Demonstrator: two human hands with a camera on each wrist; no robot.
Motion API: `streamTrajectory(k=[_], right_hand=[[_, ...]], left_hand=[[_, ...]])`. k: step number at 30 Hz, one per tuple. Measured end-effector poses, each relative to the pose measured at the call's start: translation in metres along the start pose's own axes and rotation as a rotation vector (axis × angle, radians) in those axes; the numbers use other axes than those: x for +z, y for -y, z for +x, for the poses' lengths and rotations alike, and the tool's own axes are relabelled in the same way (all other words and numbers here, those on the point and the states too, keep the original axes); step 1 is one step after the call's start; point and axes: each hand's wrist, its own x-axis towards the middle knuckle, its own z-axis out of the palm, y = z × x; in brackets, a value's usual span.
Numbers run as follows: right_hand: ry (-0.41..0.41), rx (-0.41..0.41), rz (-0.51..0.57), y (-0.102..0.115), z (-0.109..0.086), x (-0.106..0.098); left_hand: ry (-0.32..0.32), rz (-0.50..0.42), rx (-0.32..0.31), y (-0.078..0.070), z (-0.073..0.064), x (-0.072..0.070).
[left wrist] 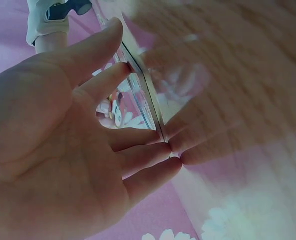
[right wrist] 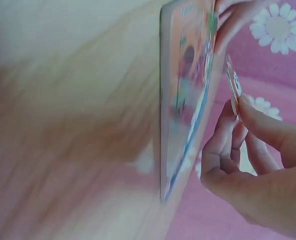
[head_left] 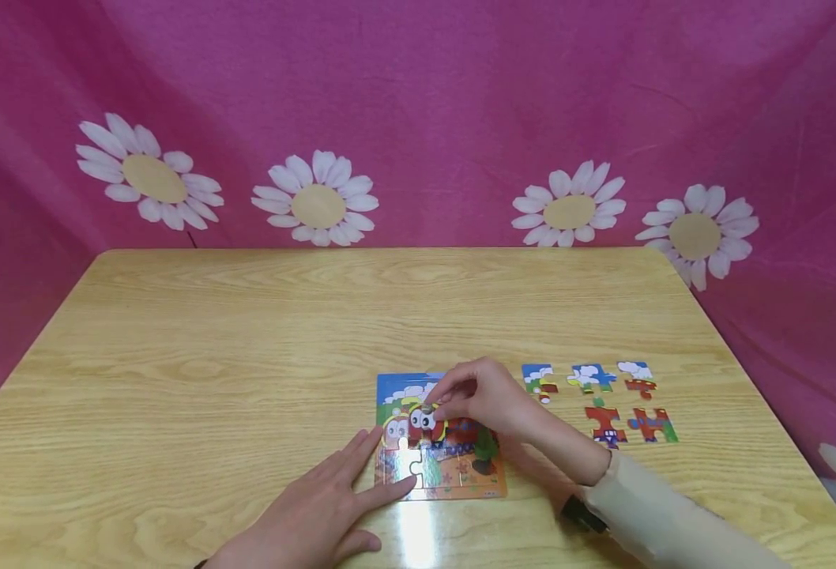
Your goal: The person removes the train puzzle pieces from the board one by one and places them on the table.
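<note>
A flat jigsaw board (head_left: 489, 495) printed with a colourful cartoon scene lies on the table in the head view. Between thumb and fingertips, my right hand (head_left: 492, 397) pinches a puzzle piece (head_left: 423, 420) with big white eyes, over the board's middle. The right wrist view shows this piece (right wrist: 234, 85) tilted and raised off the board. My left hand (head_left: 321, 502) lies at the board's left side, fingers extended; its thumb reaches over the lower left part. In the left wrist view, its fingertips (left wrist: 162, 170) touch down along the board's edge.
Several loose puzzle pieces (head_left: 606, 427) lie in two rows on the wooden table (head_left: 212, 356), right of the board. A pink cloth (head_left: 425, 103) with white daisies hangs behind the table and at its sides. A dark device (head_left: 583, 515) sits under the right wrist.
</note>
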Motion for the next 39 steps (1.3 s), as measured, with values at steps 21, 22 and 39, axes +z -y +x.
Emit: streamTrajectory(k=[21,22,39], right_hand=[[-0.07,0.043,-0.039,-0.04,-0.049,-0.07],[-0.074,0.052,-0.051,-0.043,-0.051,-0.072],[-0.204,0.023,-0.3,-0.069,-0.08,-0.088]], left_hand=[[-0.024,0.002,0.001,0.0,-0.002,0.002],[-0.024,0.002,0.001,0.0,-0.002,0.002],[-0.032,0.002,0.004,0.0,-0.003,0.002]])
